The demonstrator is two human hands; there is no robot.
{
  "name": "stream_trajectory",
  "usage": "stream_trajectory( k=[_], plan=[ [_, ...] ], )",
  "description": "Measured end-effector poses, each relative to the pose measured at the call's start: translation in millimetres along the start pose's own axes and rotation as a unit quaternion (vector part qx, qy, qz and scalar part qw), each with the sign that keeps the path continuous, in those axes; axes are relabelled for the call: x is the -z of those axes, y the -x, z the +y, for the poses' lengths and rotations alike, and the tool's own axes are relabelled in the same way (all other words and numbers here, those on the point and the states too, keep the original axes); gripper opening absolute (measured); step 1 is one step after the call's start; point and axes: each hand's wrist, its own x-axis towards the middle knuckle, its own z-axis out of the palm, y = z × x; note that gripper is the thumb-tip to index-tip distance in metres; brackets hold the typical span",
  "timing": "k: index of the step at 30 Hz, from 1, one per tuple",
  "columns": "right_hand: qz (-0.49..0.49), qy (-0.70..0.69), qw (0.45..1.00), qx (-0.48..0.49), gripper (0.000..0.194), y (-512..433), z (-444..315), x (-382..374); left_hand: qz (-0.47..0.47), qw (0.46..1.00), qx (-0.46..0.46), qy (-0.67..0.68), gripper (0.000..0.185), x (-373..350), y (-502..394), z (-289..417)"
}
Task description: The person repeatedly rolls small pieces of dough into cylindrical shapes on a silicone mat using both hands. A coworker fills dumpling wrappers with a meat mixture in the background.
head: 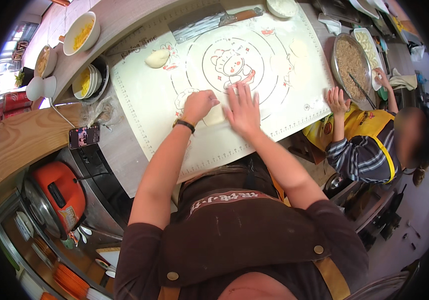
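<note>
A printed pastry mat (293, 108) covers the counter before me. My left hand (199, 106), a dark band at its wrist, is over the mat with fingers curled; what they hold, if anything, is hidden. My right hand (243, 110) lies flat beside it, palm down, fingers apart. Between and below the hands a pale patch, perhaps flattened dough (215, 116), shows on the mat. A lump of dough (157, 59) sits at the upper left. A cleaver (199, 25) with a wooden handle lies along the far edge, near a bowl of white powder (282, 6).
On the right, a co-worker in a yellow apron (368, 123) reaches toward a metal bowl of filling (370, 71) and a tray of dumplings (368, 48). Left are a phone (84, 136), bowls of yellow shreds (94, 32), stacked bowls (96, 80) and an orange cooker (66, 180).
</note>
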Motion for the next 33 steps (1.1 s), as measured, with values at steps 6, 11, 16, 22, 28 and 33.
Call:
stream_trajectory(
  k=[6, 11, 16, 22, 28, 33],
  plan=[
    [-0.014, 0.051, 0.998, -0.025, 0.064, 17.9, -5.4, 2.2, 0.131, 0.966, 0.109, 0.194, 0.029, -41.7, 48.2, -14.4],
    [0.076, 0.049, 0.996, 0.015, 0.065, -59.8, -5.0, -4.4, 0.036, 0.998, 0.005, -0.052, 0.022, -5.3, 17.5, 13.5],
    [0.016, 0.001, 1.000, -0.010, 0.065, 26.0, -9.5, -6.7, 0.093, 0.994, 0.034, 0.053, 0.022, -10.0, 3.9, -18.0],
    [0.002, 0.035, 0.998, -0.043, 0.066, -5.7, -16.8, -2.0, 0.162, 0.983, 0.021, 0.085, 0.026, -34.2, 33.2, -22.1],
    [0.122, -0.054, 0.988, 0.072, 0.048, -31.8, -13.2, -5.4, 0.043, 0.990, 0.015, 0.131, 0.026, -18.8, 3.5, -35.8],
    [0.071, -0.133, 0.982, 0.117, 0.047, 60.5, 29.7, 2.5, -0.012, 0.787, 0.139, 0.601, 0.024, -40.2, 24.6, -57.5]
  ],
)
